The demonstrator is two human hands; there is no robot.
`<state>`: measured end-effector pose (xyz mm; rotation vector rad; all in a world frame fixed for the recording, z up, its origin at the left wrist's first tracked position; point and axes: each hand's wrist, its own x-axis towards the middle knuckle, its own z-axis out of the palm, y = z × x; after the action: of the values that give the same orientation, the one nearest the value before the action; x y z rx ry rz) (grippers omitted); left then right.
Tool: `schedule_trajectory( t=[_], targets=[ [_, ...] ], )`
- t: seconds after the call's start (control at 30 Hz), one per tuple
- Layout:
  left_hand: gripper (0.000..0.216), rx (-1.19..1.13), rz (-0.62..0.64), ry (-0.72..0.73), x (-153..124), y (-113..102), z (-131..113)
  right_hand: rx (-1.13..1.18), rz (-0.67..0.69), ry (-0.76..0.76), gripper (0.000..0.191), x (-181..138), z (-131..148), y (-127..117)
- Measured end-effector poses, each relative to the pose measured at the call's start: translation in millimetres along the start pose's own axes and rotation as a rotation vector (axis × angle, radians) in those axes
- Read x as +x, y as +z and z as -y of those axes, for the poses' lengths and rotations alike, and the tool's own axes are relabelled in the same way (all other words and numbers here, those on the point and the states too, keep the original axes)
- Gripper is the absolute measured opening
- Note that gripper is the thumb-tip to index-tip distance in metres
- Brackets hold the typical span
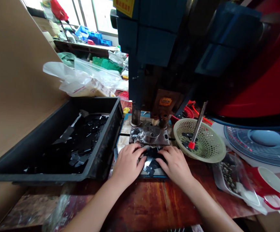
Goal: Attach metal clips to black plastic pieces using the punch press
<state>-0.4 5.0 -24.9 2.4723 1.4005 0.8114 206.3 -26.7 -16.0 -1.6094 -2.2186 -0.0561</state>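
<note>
A small pile of flat dark metal pieces (150, 170) lies on the front of the press bed, between my two hands. My left hand (128, 162) rests at its left side, thumb and fingers apart. On the opposite side, my right hand (175, 162) touches the pieces with curved, separated fingers. Neither hand visibly grips a single piece, though some fingertips are partly hidden. Just beyond the fingers sits the round metal die (151, 132) on its block, beneath the dark blue press (151, 42).
To the left, a deep black bin (117, 112) holds many dark pieces. On the right stand a pale green basket (212, 146) with a red-tipped rod (199, 124), a bag of small metal parts (228, 174) and a red mug (263, 182). A red wheel guard (263, 77) overhangs them.
</note>
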Motion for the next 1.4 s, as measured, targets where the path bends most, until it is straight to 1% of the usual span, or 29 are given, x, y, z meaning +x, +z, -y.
schedule_trajectory(
  t=[0.07, 0.2, 0.3, 0.4, 0.5, 0.57, 0.63, 0.7, 0.77, 0.83, 0.93, 1.0, 1.07, 1.17, 1.2, 1.3, 1.4],
  targets=[
    [0.024, 0.000, -0.005, 0.001, 0, 0, 0, 0.003, -0.029, -0.031, 0.020, -1, 0, 1],
    [0.025, -0.040, -0.026, 0.022, -1, -1, 1, 0.089, -0.080, -0.140, 0.007, -3, 4, -1],
    [0.027, -0.122, -0.084, 0.079, -5, -3, 1, 0.137, -0.186, -0.252, 0.010, -6, 8, -1],
    [0.030, -0.214, -0.119, 0.176, -12, -6, 0, 0.123, -0.318, -0.321, 0.016, -13, 11, 2],
    [0.024, -0.271, -0.152, 0.261, -17, -8, -2, 0.122, -0.395, -0.357, 0.021, -17, 13, 4],
    [0.018, -0.283, -0.190, 0.304, -16, -8, -4, 0.164, -0.412, -0.356, 0.021, -15, 13, 4],
    [0.013, -0.290, -0.221, 0.311, -10, -8, -5, 0.254, -0.408, -0.324, 0.018, -7, 12, 4],
    [0.009, -0.300, -0.242, 0.249, 2, -6, -6, 0.339, -0.395, -0.230, 0.012, 7, 9, 3],
    [0.008, -0.312, -0.258, 0.130, 21, -5, -6, 0.380, -0.387, -0.091, 0.007, 26, 6, 3],
    [0.011, -0.327, -0.281, 0.001, 44, -4, -6, 0.398, -0.382, 0.026, 0.007, 47, 1, 3],
    [0.012, -0.341, -0.276, -0.114, 71, -5, -5, 0.431, -0.381, 0.094, 0.011, 72, -3, 3],
    [0.011, -0.360, -0.273, -0.128, 77, -9, -6, 0.439, -0.376, 0.096, 0.013, 78, -3, 1],
    [0.012, -0.400, -0.277, -0.124, 71, -13, -8, 0.437, -0.353, 0.073, 0.015, 73, 0, -2],
    [0.011, -0.540, -0.262, -0.169, 46, -18, -15, 0.415, -0.327, -0.002, 0.014, 52, 9, -6],
    [0.010, -0.622, -0.240, -0.189, 37, -19, -18, 0.401, -0.350, -0.037, 0.014, 42, 12, -7],
    [0.010, -0.923, -0.154, -0.264, 11, -20, -28, 0.342, -0.485, -0.176, 0.018, 16, 22, -8],
    [0.024, -1.198, -0.068, -0.403, -4, -23, -36, 0.306, -0.570, -0.273, 0.025, -2, 29, -9]
  ],
)
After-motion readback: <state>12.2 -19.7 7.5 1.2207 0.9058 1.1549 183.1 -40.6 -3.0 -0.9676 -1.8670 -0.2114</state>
